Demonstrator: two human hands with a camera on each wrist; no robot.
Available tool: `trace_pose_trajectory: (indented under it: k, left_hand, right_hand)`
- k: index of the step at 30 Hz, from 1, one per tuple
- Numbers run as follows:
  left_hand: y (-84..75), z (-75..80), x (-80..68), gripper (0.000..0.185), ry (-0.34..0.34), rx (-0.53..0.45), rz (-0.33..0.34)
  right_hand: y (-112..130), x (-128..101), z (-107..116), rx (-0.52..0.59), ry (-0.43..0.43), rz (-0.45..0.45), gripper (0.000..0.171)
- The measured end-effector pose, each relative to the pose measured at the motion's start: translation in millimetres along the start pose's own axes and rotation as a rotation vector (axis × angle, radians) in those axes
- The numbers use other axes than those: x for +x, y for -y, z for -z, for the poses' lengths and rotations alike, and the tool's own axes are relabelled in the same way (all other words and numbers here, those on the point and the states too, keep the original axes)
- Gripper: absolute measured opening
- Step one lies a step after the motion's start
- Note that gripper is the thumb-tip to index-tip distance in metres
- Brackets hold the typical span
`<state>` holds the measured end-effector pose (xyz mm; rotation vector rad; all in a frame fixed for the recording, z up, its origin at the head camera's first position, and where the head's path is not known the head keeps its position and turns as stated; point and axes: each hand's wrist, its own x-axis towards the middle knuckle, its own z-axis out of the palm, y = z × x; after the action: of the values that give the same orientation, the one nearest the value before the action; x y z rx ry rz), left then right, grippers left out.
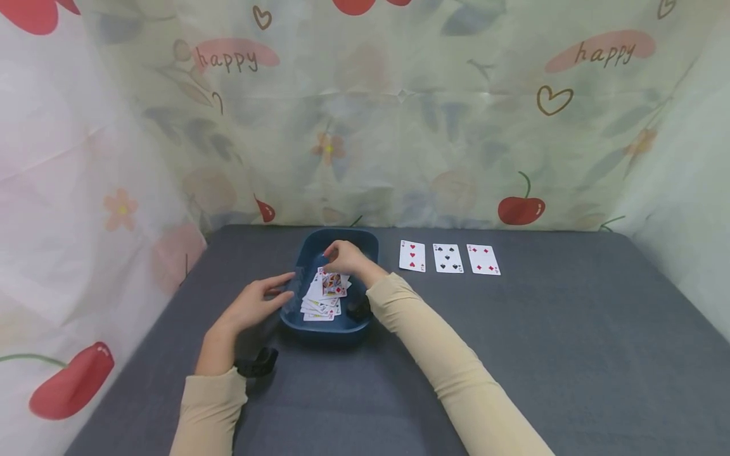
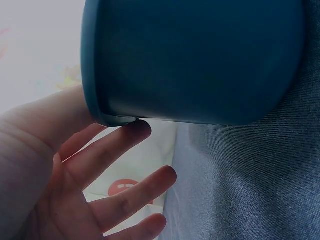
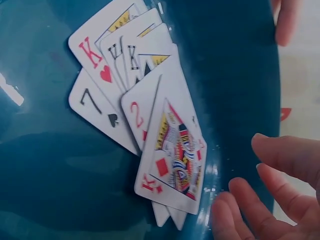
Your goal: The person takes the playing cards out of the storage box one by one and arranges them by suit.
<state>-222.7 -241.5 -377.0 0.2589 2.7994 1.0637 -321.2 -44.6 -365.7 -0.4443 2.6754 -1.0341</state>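
Observation:
A blue plastic basin (image 1: 371, 244) stands on the dark table and holds several loosely overlapping playing cards. The king of diamonds (image 3: 175, 170) lies uppermost, with a two (image 3: 135, 107), the seven of spades (image 3: 92, 107) and the king of hearts (image 3: 90, 55) partly covered beneath. My right hand (image 1: 349, 258) hovers over the far part of the basin, just beyond the cards. Its thumb and bent fingers stand apart with nothing seen between them (image 3: 280, 195). At the basin's left side, my left hand (image 1: 256, 303) touches the rim (image 2: 90, 55) with spread fingers.
To the basin's right, a three of hearts (image 1: 412, 256), a five of spades (image 1: 448, 258) and a four of diamonds (image 1: 483, 259) lie face up in a spaced row. A printed cloth (image 1: 399, 158) hangs behind the table and along its sides.

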Motion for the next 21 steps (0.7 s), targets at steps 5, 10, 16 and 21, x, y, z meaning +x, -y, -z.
trace_pose_trajectory:
  k: [5, 10, 16, 21]
  left_hand:
    - [-0.1, -0.4, -0.2, 0.051, 0.001, -0.003, 0.020]
    - [0.8, -2.0, 0.9, 0.052, 0.003, -0.007, 0.036]
    - [0.7, -1.7, 0.3, 0.051, -0.001, -0.003, 0.014]
    - [0.1, -0.6, 0.0, 0.051, 0.000, -0.001, 0.017]
  right_hand:
    - [-1.2, -0.3, -5.3, -0.015, 0.017, -0.022, 0.035]
    - [-10.4, 8.5, -14.0, -0.062, 0.027, -0.011, 0.044]
    - [-12.0, 7.6, -16.3, -0.168, 0.085, -0.012, 0.057]
    - [-12.2, 8.5, -18.5, -0.239, 0.128, 0.006, 0.065]
